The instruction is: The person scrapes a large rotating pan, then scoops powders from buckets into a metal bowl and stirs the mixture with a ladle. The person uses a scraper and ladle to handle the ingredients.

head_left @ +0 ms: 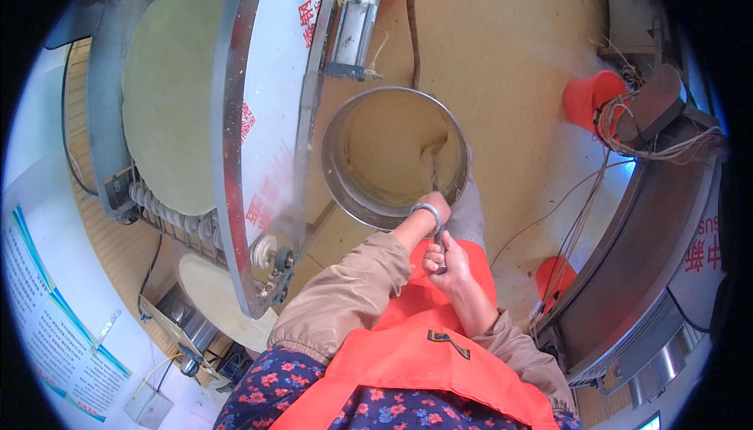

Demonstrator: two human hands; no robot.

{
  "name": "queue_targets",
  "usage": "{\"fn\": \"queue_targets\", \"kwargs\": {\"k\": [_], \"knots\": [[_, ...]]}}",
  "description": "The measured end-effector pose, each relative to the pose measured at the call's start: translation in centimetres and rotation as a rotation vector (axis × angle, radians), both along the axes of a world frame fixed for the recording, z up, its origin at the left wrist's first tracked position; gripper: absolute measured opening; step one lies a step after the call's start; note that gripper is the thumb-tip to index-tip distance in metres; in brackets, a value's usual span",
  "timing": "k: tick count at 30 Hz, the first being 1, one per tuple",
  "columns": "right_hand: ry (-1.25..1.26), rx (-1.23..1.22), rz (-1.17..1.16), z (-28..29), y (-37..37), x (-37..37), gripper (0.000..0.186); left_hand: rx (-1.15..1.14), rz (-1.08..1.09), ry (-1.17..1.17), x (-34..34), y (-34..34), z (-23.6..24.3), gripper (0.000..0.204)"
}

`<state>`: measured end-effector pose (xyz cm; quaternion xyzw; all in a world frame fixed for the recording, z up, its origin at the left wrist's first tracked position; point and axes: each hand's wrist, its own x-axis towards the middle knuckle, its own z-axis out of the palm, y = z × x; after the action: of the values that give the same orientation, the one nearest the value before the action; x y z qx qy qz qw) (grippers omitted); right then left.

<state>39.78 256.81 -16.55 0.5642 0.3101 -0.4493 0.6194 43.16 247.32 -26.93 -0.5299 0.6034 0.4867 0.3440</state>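
Note:
A round metal pot (332, 165) holds thick pale-yellow batter (384, 143) and stands in front of me, close to my legs. Dipped into the batter on its right side is a long-handled stirring tool (435, 171); its head is partly sunk, so I cannot tell its exact shape. My left hand (436, 205), with a bracelet at the wrist, is closed around the handle over the pot's near rim. Lower down, nearer my body, my right hand (449, 264) is closed around the same handle near its end.
On the left, a machine with a curved metal-edged panel (227, 140) carries a large round pale-green sheet (176, 89). Another pale disc (216, 293) lies below it. To the right stand a red bucket (590, 100), looped cables (620, 120) and a dark curved machine (627, 273).

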Motion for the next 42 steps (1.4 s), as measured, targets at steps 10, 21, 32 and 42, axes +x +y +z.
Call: {"fn": "queue_targets", "kwargs": {"k": [10, 21, 32, 42], "knots": [[-0.402, -0.235, 0.002, -1.9, -4.3, 1.4, 0.046, -0.160, -0.049, -0.177, 5.9, -7.2, 2.3, 0.027], [-0.044, -0.367, 0.396, -5.3, -6.0, 1.8, 0.032, -0.266, 0.044, -0.153, 5.9, -8.3, -2.2, 0.027], [0.079, -0.384, 0.936, -1.9, -1.7, -2.1, 0.015, 0.202, 0.172, -0.102, 7.0, 0.8, -4.7, 0.026], [0.149, -0.258, 0.238, -1.8, -3.8, -1.8, 0.015, -0.168, 0.089, 0.044, -0.9, -4.9, -0.7, 0.040]]}}
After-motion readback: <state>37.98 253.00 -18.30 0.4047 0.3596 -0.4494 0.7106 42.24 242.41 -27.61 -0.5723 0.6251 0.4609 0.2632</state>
